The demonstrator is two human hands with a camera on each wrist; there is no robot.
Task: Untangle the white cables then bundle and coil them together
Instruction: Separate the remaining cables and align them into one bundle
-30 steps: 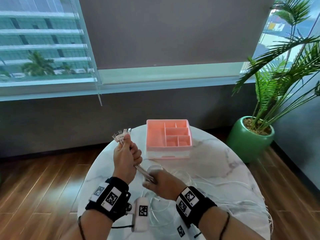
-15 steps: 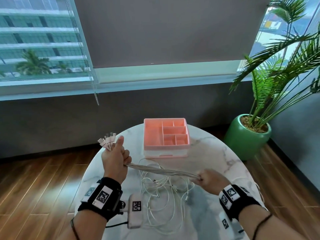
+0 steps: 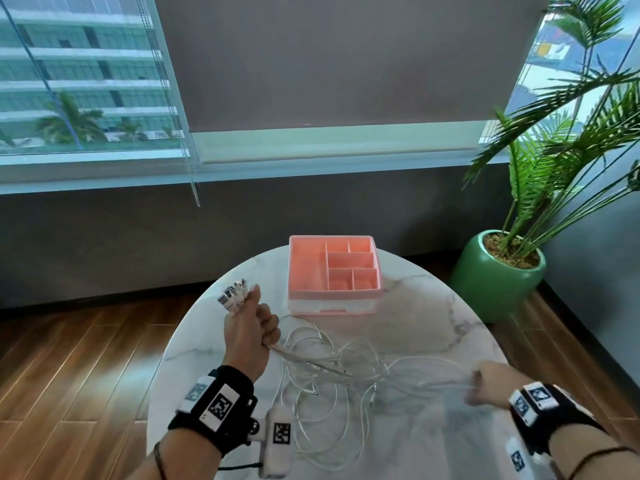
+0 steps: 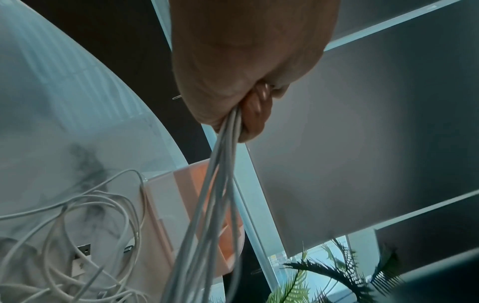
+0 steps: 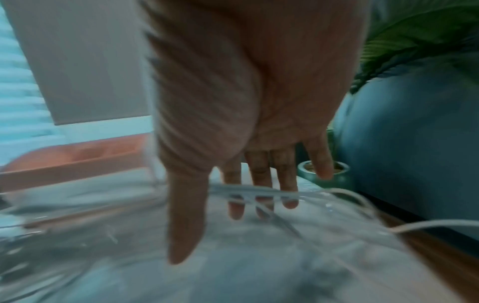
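Observation:
My left hand (image 3: 251, 327) grips a bundle of white cables (image 3: 311, 362) in a fist over the left of the marble table (image 3: 433, 323). Their USB plugs (image 3: 233, 294) stick out above the thumb. In the left wrist view the strands (image 4: 212, 194) leave the left hand (image 4: 246, 82) and run down together. The rest of the cables lie in loose loops (image 3: 329, 410) on the table. My right hand (image 3: 485, 386) is blurred at the right. In the right wrist view its fingers (image 5: 259, 180) are straight and several strands (image 5: 249, 191) cross them, not pinched.
A pink compartment organizer (image 3: 334, 275) stands at the table's far side, just behind the loops. A green pot (image 3: 495, 282) with a palm sits on the wooden floor to the right. The table's right edge is close to my right hand.
My right hand slid along the bundle from beside the left hand out to the right, then its fingers straightened. The left hand kept its grip and moved slightly left.

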